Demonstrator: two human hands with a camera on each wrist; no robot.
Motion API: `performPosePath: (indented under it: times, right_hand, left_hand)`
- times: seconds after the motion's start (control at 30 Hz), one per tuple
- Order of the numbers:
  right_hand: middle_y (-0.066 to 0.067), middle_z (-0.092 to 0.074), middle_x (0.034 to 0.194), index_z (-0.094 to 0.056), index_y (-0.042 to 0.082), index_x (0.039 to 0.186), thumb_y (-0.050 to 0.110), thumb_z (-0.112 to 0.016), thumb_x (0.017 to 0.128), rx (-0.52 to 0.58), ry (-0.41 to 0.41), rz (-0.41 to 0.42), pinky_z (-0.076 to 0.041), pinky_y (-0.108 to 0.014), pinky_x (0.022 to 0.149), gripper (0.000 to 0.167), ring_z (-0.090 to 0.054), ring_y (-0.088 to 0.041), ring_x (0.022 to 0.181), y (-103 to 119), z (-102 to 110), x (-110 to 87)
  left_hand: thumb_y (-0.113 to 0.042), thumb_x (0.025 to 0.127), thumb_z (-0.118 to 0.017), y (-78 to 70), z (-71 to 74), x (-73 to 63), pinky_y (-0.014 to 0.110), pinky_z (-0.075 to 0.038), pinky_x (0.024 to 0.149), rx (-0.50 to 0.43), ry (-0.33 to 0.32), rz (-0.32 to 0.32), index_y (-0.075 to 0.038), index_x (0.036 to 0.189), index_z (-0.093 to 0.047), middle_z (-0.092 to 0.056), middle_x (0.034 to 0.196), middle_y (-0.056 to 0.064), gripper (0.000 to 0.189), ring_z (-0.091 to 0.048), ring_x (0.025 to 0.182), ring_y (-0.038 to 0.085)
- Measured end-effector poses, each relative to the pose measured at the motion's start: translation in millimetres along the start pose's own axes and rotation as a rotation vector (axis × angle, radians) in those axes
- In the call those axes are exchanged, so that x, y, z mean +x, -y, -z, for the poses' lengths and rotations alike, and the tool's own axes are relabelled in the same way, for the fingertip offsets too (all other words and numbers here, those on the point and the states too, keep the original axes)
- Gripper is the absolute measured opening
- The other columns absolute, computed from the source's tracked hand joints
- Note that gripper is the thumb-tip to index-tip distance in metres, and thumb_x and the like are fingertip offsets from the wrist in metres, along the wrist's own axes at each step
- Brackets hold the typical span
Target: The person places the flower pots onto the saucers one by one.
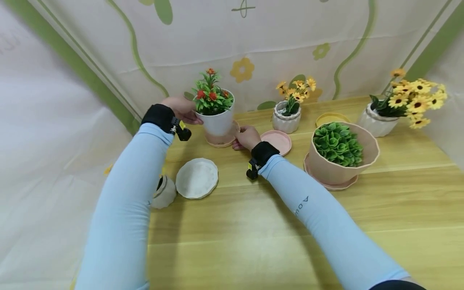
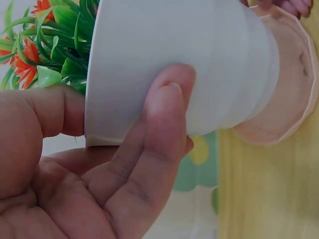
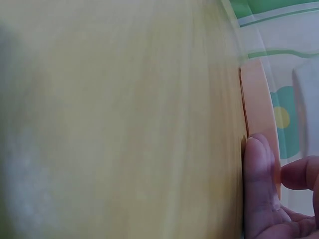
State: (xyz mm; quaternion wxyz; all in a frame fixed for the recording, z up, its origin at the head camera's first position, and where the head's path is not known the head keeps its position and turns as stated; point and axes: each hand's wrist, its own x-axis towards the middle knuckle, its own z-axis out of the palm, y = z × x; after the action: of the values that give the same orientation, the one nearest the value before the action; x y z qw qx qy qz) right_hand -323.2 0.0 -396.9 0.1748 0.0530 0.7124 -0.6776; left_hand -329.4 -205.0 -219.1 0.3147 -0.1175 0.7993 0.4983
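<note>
1. The back edge of the worktop [image 1: 246, 233] runs along the upper part of the head frame, meeting a patterned cloth [image 1: 195, 40]; its left edge is partly hidden by the left sleeve [image 1: 119, 209].
2. Bare wood grain stretches over the lower centre of that frame, between the two sleeves. Room is tighter around the hands: a flat pink plate [image 1: 278, 141] lies just right of the right hand [image 1: 247, 138], and a white dish [image 1: 197, 179] lies below and left of centre.
3. The white pot [image 1: 217, 123] is in the upper middle of the head frame, roughly upright over the pink saucer [image 1: 222, 143]. It has a smooth, pale wall, narrowing towards its base, and carries a green plant [image 1: 212, 98] with orange-red flowers.
4. The left hand [image 1: 183, 109] grips the pot at its left side; the right hand's fingers pinch the saucer's rim.
5. The left wrist view shows the thumb at the pot's rim, bent fingers against the wall, stepped bands near the base and the saucer's angular outline.
6. The right wrist view alone shows the saucer's side wall up close, a finger along it and the thumb touching its edge; the pale shape at far right is cut off.
</note>
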Motion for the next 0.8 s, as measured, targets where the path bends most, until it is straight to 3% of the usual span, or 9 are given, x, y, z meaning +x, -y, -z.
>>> performPosePath:
  times: [0.07,0.13,0.3,0.53,0.8]
  right_hand:
    - [-0.013,-0.065,0.075,-0.047,0.002,0.144,0.020,-0.054,0.103,0.003,0.000,-0.003,-0.060,-0.032,0.059,0.045,-0.067,-0.018,0.058,-1.3,-2.2,-0.9]
    - [-0.013,-0.066,0.075,-0.045,0.004,0.146,0.018,-0.055,0.102,0.009,0.001,-0.012,-0.061,-0.033,0.060,0.047,-0.067,-0.018,0.058,-2.6,-5.3,1.0]
    - [-0.012,-0.066,0.076,-0.040,0.005,0.150,0.013,-0.053,0.100,0.014,0.014,-0.022,-0.061,-0.033,0.061,0.052,-0.067,-0.018,0.059,-3.2,-7.7,7.2]
    - [-0.013,-0.066,0.076,-0.038,0.005,0.151,0.012,-0.051,0.100,0.026,0.030,-0.017,-0.061,-0.034,0.061,0.053,-0.067,-0.018,0.060,0.5,-2.8,4.8]
    - [-0.011,-0.066,0.075,-0.038,0.004,0.151,0.013,-0.051,0.100,0.008,0.028,-0.011,-0.061,-0.032,0.061,0.053,-0.067,-0.017,0.060,-2.5,4.1,7.4]
  left_hand:
    - [-0.012,0.106,-0.041,3.2,-5.2,7.6,0.026,-0.057,0.076,-0.005,0.007,0.016,0.008,0.127,-0.048,-0.069,0.075,0.014,0.031,-0.067,0.068,0.017]
    - [-0.009,0.105,-0.041,6.0,-9.2,11.5,0.027,-0.058,0.075,-0.011,-0.034,0.026,0.010,0.124,-0.048,-0.069,0.073,0.015,0.028,-0.068,0.067,0.018]
    - [-0.004,0.103,-0.040,8.1,-16.5,14.9,0.029,-0.059,0.075,-0.024,-0.092,0.045,0.014,0.136,-0.041,-0.069,0.069,0.017,0.038,-0.069,0.063,0.020]
    - [-0.004,0.105,-0.037,9.6,-20.2,22.0,0.028,-0.057,0.068,0.013,-0.045,0.082,0.009,0.146,-0.034,-0.068,0.070,0.016,0.044,-0.066,0.059,0.019]
    - [-0.004,0.106,-0.036,10.4,-20.4,28.1,0.028,-0.057,0.074,0.092,0.008,0.089,0.011,0.144,-0.037,-0.069,0.071,0.014,0.042,-0.067,0.063,0.018]
